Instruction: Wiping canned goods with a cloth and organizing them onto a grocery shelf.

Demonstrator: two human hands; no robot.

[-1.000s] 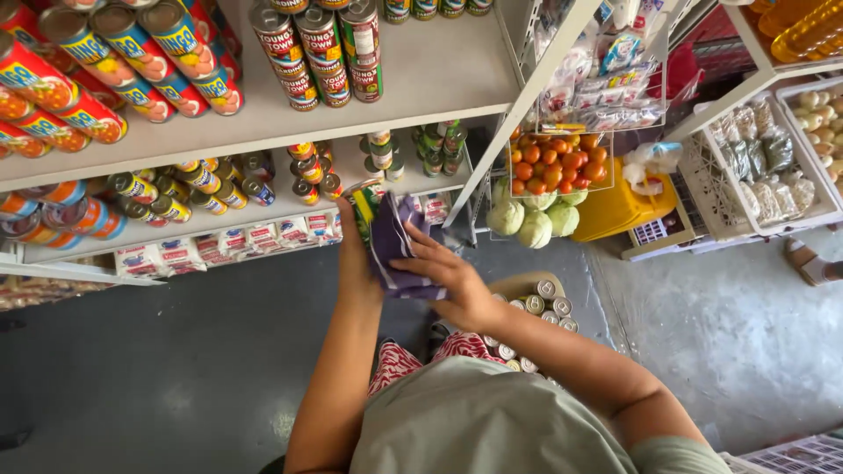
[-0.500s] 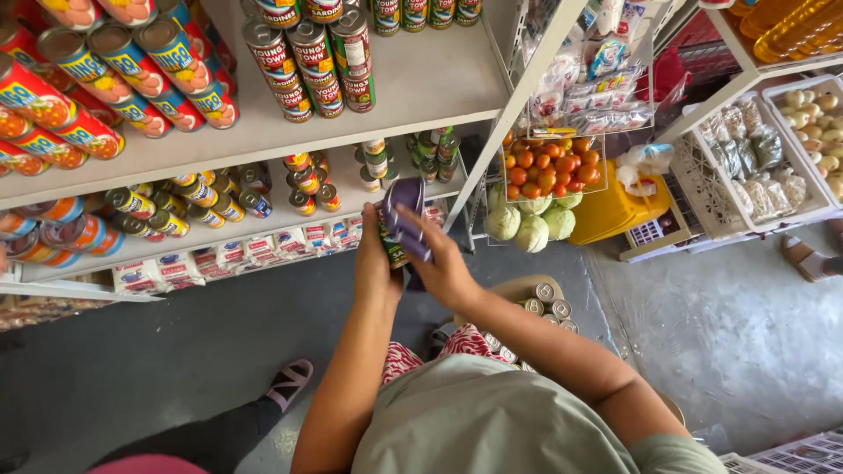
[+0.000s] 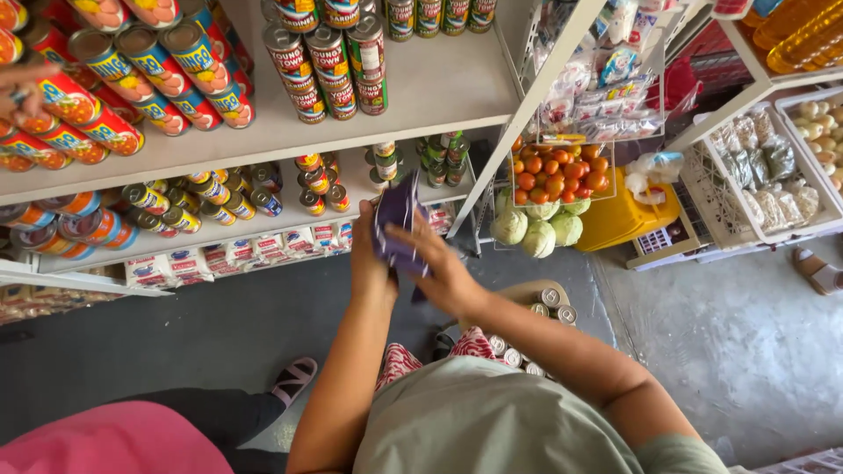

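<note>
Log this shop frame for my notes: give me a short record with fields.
left hand: holds a purple cloth
right hand: on the purple cloth, fingers over it
in front: white shelf with upright cans
right of shelf: wire basket of tomatoes, cabbages below
lower left: another person in pink

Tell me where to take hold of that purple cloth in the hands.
Pinch the purple cloth at its free upper edge, coming from above on the shelf side. The left hand covers its lower left and the right hand lies over its lower right, so only the bunched top stands clear.
</note>
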